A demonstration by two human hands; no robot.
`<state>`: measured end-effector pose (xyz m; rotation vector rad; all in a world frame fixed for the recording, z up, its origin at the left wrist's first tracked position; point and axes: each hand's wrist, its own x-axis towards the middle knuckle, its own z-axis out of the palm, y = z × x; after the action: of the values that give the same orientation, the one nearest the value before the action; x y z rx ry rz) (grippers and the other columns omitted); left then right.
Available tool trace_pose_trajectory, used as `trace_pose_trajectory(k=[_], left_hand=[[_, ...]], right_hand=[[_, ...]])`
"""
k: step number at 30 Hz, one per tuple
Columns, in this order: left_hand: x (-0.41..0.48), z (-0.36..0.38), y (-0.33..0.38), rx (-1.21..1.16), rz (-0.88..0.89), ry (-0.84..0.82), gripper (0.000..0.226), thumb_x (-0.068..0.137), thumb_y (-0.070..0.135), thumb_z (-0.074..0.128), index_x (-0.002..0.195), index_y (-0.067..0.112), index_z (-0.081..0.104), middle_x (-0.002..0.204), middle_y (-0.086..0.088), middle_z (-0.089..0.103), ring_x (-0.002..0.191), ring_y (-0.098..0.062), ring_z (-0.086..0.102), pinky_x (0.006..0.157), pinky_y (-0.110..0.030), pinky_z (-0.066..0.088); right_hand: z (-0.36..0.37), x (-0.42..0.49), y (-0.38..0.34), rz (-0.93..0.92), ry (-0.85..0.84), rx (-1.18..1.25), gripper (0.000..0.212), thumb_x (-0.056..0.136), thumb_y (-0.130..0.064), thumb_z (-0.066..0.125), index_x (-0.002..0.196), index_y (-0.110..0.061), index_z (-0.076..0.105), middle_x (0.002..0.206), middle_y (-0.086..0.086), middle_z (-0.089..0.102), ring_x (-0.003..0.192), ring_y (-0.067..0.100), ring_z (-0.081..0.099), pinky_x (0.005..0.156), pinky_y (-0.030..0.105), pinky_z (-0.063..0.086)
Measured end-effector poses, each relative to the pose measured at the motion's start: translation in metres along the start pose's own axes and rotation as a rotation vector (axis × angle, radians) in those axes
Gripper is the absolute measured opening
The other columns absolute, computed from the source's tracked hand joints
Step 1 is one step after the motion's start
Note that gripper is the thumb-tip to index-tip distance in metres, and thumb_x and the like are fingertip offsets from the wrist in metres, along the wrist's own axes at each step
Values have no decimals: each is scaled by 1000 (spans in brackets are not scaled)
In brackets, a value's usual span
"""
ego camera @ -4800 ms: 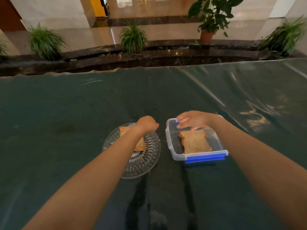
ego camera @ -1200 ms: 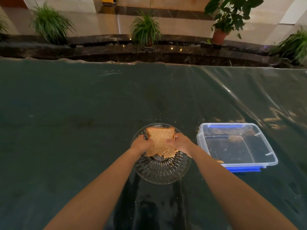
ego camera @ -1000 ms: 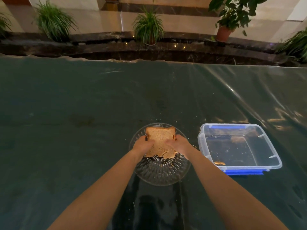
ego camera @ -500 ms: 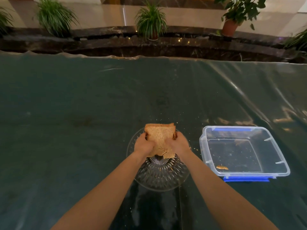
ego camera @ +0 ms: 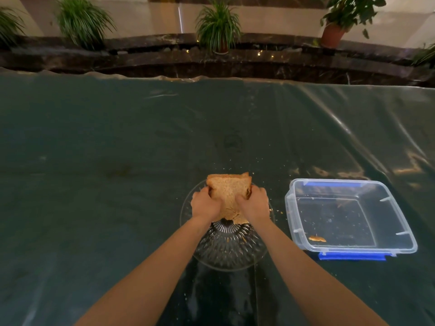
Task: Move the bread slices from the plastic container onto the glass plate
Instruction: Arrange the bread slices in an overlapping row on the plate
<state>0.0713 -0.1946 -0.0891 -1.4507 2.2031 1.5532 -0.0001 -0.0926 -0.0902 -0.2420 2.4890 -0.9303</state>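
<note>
Because the bread slices [ego camera: 227,191] are light, soft and crumbly, as the scattered crumbs suggest, they are best pinched gently at the side crusts, never squeezed mid-slice. The left hand [ego camera: 205,205] and right hand [ego camera: 254,203] are curled closed on the stack's two sides, holding it over the far part of the glass plate [ego camera: 229,251]. The plastic container [ego camera: 350,218] stands just beside the plate's right rim, holding only a crust scrap [ego camera: 317,238]. Nothing on the green table cover [ego camera: 106,184] obstructs.
</note>
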Motion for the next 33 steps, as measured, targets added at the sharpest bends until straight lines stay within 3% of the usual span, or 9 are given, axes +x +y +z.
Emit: trace_pose_trajectory(k=[3,6,8,11,14,20,24,33], left_hand=[[-4,-3,-3,-19,7,1,67,83,18,63,146,13,41,143,-11,48,130,-29,49,107,-44,45],[-8,-4,-10,-35,1,-4,64,83,18,67,143,12,44,139,-9,51,124,-26,55,99,-35,50],[-12,-3,-15,-52,-13,-20,62,84,16,68,142,11,45,136,-9,54,118,-25,59,91,-32,51],[-14,-2,-17,-66,-33,-31,57,84,15,68,138,9,50,131,-9,60,114,-25,62,92,-34,54],[-16,-1,-16,-58,-49,-45,58,83,16,68,138,9,50,134,-10,57,118,-27,60,98,-40,53],[-14,1,-16,-11,-72,-69,64,84,20,64,143,11,43,140,-12,50,124,-30,55,102,-44,50],[-20,3,-13,73,-69,-5,57,82,21,57,137,10,49,135,-14,50,125,-33,51,103,-45,48],[-33,5,-12,113,-11,62,55,87,12,51,142,6,44,141,-15,40,126,-34,48,105,-44,45]], right_hand=[[-3,-4,4,8,-16,28,29,83,-21,60,104,-2,57,115,14,51,102,30,57,79,36,50],[-1,-10,12,19,-28,42,20,81,-22,61,90,-7,52,102,9,48,83,23,51,59,20,41],[1,-15,15,20,-34,37,27,82,-23,62,99,-2,57,108,11,51,94,26,56,73,30,50],[2,-18,16,26,-47,27,39,82,-23,62,112,1,58,120,16,52,109,31,56,93,43,51],[3,-17,15,40,-65,23,32,83,-23,60,107,-2,58,124,19,52,110,33,56,95,45,50],[4,-16,16,58,-73,-6,46,85,-27,59,124,-3,51,130,17,46,116,32,52,99,43,47],[7,-21,18,43,-16,-4,56,86,-28,61,134,-6,44,133,15,44,123,32,48,101,43,44],[6,-31,15,-56,72,-31,50,88,-21,60,132,-3,45,133,15,47,123,29,48,101,37,42]])
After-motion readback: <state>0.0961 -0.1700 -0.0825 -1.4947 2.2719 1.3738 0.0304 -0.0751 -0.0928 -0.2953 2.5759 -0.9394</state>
